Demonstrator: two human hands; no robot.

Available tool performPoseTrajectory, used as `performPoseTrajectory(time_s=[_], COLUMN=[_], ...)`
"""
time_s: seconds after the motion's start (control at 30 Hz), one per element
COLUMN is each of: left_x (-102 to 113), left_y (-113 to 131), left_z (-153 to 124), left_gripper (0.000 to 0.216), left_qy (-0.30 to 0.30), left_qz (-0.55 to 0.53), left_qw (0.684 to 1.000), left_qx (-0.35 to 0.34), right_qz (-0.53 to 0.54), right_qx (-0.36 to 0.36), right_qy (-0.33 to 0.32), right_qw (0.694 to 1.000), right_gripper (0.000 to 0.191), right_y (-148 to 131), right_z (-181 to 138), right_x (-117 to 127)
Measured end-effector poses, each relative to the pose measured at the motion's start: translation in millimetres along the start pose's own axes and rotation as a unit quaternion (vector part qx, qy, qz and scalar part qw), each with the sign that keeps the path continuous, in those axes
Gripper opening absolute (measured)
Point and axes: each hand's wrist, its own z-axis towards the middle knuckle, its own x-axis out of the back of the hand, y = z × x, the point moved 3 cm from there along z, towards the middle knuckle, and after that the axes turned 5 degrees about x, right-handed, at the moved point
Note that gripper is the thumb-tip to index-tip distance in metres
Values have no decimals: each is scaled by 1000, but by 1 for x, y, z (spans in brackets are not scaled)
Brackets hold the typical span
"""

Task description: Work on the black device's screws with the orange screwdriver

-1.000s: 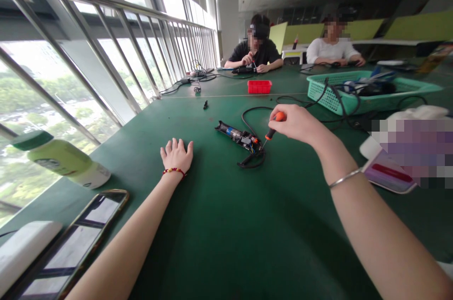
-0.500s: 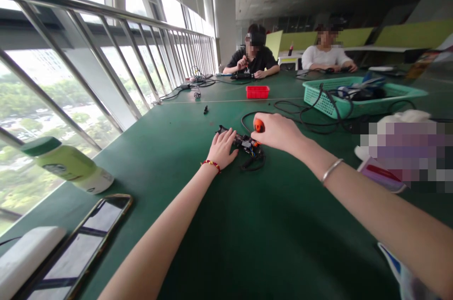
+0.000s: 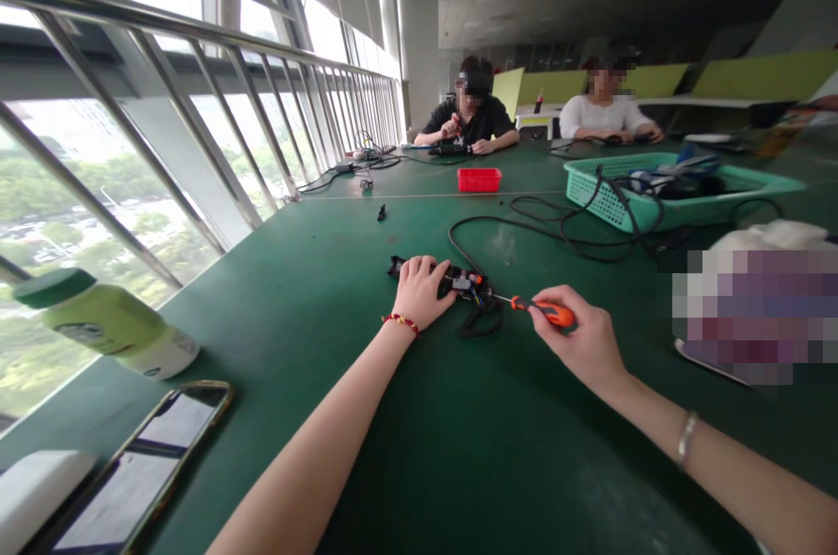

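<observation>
A black corded device (image 3: 463, 283) lies on the green table with its casing open, showing coloured wires and an orange part. Over its left portion rests my left hand (image 3: 421, 289), fingers on the far side and thumb on the near side, pressing it down. My right hand (image 3: 585, 339) grips a screwdriver (image 3: 556, 313) by its orange and black handle. The shaft points left, with its tip at the device's right end; whether it touches a screw is too small to tell. A black cord loops below the device.
Beyond the device stand a small red tray (image 3: 479, 180) and a green basket (image 3: 655, 197) with cables. At left are a bottle (image 3: 108, 324) and a phone (image 3: 144, 468). A blurred-out bundle (image 3: 752, 302) sits at right. Two people sit across the table.
My right hand has come nearer and to the right, turning the screwdriver from end-on to lying sideways toward the device. My left hand stays on the device.
</observation>
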Motion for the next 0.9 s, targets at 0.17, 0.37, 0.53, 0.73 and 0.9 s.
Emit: performPoseTrajectory(time_s=[0.17, 0.37, 0.53, 0.73, 0.9], left_x=[4, 4, 4, 4, 3], left_y=[8, 16, 16, 16, 16], left_z=[-1, -1, -2, -2, -2], left_gripper=[45, 43, 44, 43, 43], left_qy=[3, -21, -15, -5, 1], left_qz=[23, 23, 25, 26, 27], left_qw=[999, 999, 999, 999, 999], left_qx=[27, 38, 35, 30, 26], right_qz=[-19, 40, 46, 48, 62], right_qx=[8, 14, 9, 7, 26], right_qy=[86, 51, 66, 81, 76], right_qw=[996, 998, 997, 996, 995], right_gripper=[7, 8, 8, 9, 10], right_y=[9, 3, 4, 5, 5], right_z=[-4, -11, -15, -15, -14], right_x=[13, 5, 3, 8, 4])
